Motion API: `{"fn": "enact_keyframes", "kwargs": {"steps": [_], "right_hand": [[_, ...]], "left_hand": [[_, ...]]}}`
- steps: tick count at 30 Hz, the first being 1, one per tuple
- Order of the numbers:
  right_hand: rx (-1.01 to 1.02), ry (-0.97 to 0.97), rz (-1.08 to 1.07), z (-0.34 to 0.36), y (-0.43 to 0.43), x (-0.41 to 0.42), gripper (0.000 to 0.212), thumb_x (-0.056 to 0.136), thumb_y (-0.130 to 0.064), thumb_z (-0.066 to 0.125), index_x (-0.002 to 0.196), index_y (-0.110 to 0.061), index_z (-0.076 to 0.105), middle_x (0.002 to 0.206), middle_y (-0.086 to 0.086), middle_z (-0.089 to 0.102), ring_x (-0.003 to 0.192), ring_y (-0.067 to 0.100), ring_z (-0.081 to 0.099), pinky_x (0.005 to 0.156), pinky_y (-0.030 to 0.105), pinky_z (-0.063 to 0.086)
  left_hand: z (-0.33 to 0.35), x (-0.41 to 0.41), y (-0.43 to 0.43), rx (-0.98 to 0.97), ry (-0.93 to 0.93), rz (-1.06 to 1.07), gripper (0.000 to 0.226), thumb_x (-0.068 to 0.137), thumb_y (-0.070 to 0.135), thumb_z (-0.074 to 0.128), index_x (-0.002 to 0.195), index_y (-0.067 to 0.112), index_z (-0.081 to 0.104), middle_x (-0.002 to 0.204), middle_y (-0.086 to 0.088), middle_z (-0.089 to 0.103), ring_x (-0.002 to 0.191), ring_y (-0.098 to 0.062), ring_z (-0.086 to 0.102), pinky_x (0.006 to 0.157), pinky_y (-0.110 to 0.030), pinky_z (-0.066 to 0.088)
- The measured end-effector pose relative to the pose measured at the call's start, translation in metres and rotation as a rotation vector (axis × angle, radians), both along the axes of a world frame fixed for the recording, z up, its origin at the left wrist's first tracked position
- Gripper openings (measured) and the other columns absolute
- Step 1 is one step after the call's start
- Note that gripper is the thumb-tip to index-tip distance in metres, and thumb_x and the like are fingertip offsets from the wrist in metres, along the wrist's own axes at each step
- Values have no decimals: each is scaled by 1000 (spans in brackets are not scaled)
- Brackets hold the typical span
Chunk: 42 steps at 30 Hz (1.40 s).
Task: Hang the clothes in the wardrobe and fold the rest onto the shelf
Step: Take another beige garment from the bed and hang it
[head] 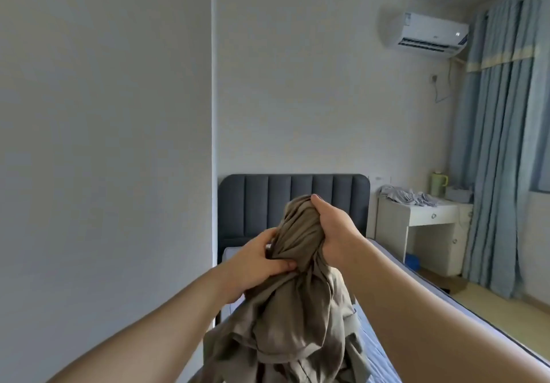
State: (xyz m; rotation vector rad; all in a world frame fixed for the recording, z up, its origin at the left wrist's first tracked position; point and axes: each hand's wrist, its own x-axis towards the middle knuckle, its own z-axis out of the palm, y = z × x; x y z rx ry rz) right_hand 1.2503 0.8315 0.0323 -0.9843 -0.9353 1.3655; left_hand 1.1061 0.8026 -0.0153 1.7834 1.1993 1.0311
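Observation:
A khaki-grey garment (291,317) hangs bunched in front of me, held up above the bed. My right hand (333,230) grips its gathered top, thumb over the fabric. Lower down, my left hand (259,263) grips the bunched cloth where it narrows, fingers curled into the folds. The rest of the garment drapes down in loose folds toward the bottom of the view. No hanger, wardrobe or shelf is in view.
A bed (395,293) with a blue sheet and dark grey padded headboard (253,201) lies below. A white desk (425,213) at the right carries crumpled pale clothes (407,196) and a green kettle (439,184). Blue curtains (503,144) hang far right; a wall (104,144) is close on the left.

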Motion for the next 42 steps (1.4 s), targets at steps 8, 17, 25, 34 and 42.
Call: {"fn": "enact_keyframes", "kwargs": {"steps": [8,17,25,34,42], "right_hand": [[1,-164,-46,-72,-16,42,14,89,-32,60,88,-18,62,95,8,66,87,21,63,74,33,54],[-174,-415,364,-141,-45,97,78,72,-32,78,135,-43,33,113,-6,50,98,16,57,70,24,53],[-159,-775,83,-168,-46,137,19,89,-20,57,71,-24,58,70,-5,54,62,6,49,57,16,42],[-114,-477,229,-166,-43,125,47,79,-43,70,116,-31,44,105,-8,57,89,3,59,69,16,50],[-30,-956,65,-184,-28,129,22,86,-13,55,100,3,62,83,4,56,80,15,51,69,25,39]], "left_hand": [[-48,35,4,-173,23,191,21,93,19,54,112,16,62,94,3,66,83,-10,61,64,-15,48],[-68,95,31,-504,-391,471,51,94,31,52,136,3,41,131,-17,50,115,-34,51,94,-38,43],[-88,136,25,-687,-447,307,51,91,30,58,132,2,46,127,-19,54,113,-32,54,91,-40,43],[-82,146,27,-806,-631,307,46,97,33,47,126,-2,50,126,-22,55,110,-33,55,83,-44,42],[-85,126,24,-781,-514,264,40,99,29,41,77,0,58,47,-14,62,46,-26,60,54,-35,45]]}}
